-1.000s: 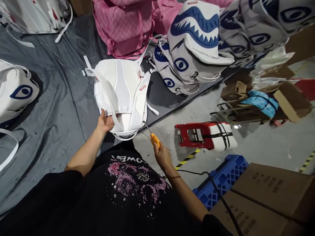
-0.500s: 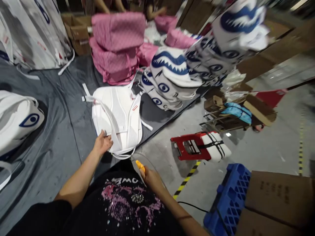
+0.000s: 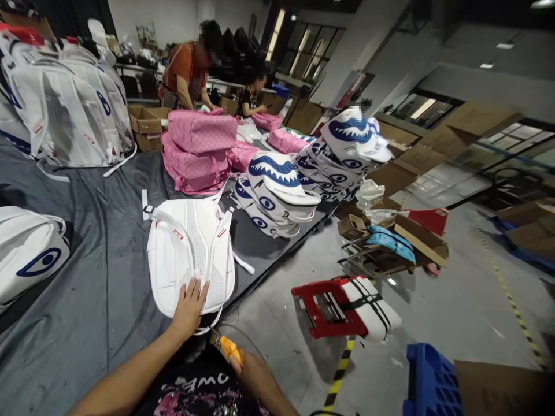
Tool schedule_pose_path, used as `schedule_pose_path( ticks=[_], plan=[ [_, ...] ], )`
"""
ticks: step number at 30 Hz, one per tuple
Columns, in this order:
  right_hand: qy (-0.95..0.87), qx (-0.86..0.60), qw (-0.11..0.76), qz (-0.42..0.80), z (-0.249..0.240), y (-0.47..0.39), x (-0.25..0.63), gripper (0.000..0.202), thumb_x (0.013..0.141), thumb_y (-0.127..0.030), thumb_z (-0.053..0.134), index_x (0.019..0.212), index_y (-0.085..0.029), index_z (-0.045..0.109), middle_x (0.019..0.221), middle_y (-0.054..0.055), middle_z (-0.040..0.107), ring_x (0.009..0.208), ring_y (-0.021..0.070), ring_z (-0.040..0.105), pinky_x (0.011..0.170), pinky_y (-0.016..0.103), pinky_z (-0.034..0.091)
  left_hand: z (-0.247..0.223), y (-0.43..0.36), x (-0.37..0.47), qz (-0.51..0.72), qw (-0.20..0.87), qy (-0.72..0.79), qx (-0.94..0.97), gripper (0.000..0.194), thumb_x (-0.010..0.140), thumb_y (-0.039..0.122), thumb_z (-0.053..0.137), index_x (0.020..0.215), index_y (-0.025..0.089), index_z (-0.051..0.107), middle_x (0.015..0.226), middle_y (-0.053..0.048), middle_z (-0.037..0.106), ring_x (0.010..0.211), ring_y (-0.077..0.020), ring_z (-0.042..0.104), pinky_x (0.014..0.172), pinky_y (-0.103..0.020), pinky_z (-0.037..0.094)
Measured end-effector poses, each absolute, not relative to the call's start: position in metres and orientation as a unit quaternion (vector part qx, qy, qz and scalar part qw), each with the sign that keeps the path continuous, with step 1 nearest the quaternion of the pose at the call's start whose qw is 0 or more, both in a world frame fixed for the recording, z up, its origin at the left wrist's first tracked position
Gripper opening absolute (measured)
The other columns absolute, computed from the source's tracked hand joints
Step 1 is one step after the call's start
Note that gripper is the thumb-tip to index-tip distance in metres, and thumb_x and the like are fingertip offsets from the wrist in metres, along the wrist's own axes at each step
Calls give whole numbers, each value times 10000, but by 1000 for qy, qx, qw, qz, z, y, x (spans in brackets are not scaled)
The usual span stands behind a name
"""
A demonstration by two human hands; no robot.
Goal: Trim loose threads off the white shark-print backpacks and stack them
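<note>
A white backpack [image 3: 169, 266] lies with its strap side up at the edge of the dark-covered table. My left hand [image 3: 189, 306] rests on its lower part, fingers spread and holding nothing. Just beyond the bag's near edge, my right hand [image 3: 245, 367] is closed around an orange-handled tool [image 3: 229, 348]. The tool's tip is too small and dark to make out. A thin cord curves near this hand.
Pink bags [image 3: 202, 133] and white-and-blue backpacks [image 3: 281, 185] are stacked behind; more white bags [image 3: 65, 110] stand left. Two people work at the back. A red stool [image 3: 329, 306] and a blue pallet [image 3: 431, 381] are on the floor at right.
The view has tilted up, showing the people and the room. My left hand has shifted from the bag's left side onto its lower middle. The tool remains in my right hand.
</note>
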State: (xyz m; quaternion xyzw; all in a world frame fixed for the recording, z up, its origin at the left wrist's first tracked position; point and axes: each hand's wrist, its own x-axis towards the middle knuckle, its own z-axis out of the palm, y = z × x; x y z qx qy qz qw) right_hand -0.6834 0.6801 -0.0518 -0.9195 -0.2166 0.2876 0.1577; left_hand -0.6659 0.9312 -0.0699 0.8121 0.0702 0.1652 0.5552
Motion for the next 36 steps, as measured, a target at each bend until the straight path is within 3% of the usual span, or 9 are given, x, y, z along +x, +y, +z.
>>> schedule_pose_path(
  ticks=[6,10,13,16,23,26,29,33,36],
  plan=[
    [-204,-925,232,221,-50,646,-662,414,948,-548,296,1107,-391,645,882,56,787,833,338,764,651,389,543,-31,916,-613,206,556,162,789,492,589,174,689,1046,321,799,1215,-115,725,1361,-452,500,1214,-597,238],
    [-240,-921,291,97,-4,641,-646,460,984,-459,275,1201,-248,622,914,112,767,829,292,756,703,345,557,45,897,-581,304,603,237,698,358,636,195,748,989,239,791,989,-69,775,1107,-355,667,925,-401,531],
    [-325,-895,300,59,16,644,-634,507,965,-463,323,1251,-177,628,1006,151,757,901,275,740,800,336,560,74,890,-575,408,665,260,569,273,686,231,731,958,206,738,881,-14,756,919,-227,686,770,-261,529],
    [-374,-881,272,102,4,641,-626,521,940,-479,355,1240,-177,655,958,144,760,875,279,738,790,320,548,51,882,-589,469,696,290,459,225,743,259,686,960,202,682,883,-12,738,923,-184,675,833,-265,531],
    [-283,-907,166,262,-44,604,-602,378,1010,-422,302,1086,-261,636,781,74,754,750,280,741,586,308,430,-44,839,-699,137,711,367,584,165,576,119,830,665,189,710,625,-80,661,1024,-375,666,974,-489,496],
    [-244,-912,162,289,-43,588,-587,344,1024,-409,323,1012,-225,613,753,88,743,699,261,724,564,299,396,-32,853,-734,163,609,314,710,340,619,196,849,954,216,794,1095,-164,738,1302,-419,530,1179,-557,291],
    [-230,-916,179,274,-39,572,-580,333,1006,-435,358,958,-223,610,682,72,708,639,257,698,541,299,377,-11,906,-733,216,464,250,822,642,577,110,805,1202,238,732,1546,-142,472,1547,-382,187,1258,-541,18],
    [-244,-900,295,209,-42,563,-588,387,966,-516,361,993,-229,619,597,24,633,550,254,640,527,315,390,21,972,-694,124,378,267,878,355,638,155,663,963,236,777,1221,-127,717,1315,-351,548,1186,-499,302],
    [-244,-859,416,168,-45,570,-594,425,960,-556,345,975,-215,598,567,-4,565,510,217,582,541,313,422,52,983,-654,226,335,277,872,120,745,283,598,732,211,694,800,-34,713,857,-233,663,824,-328,504]
  ],
)
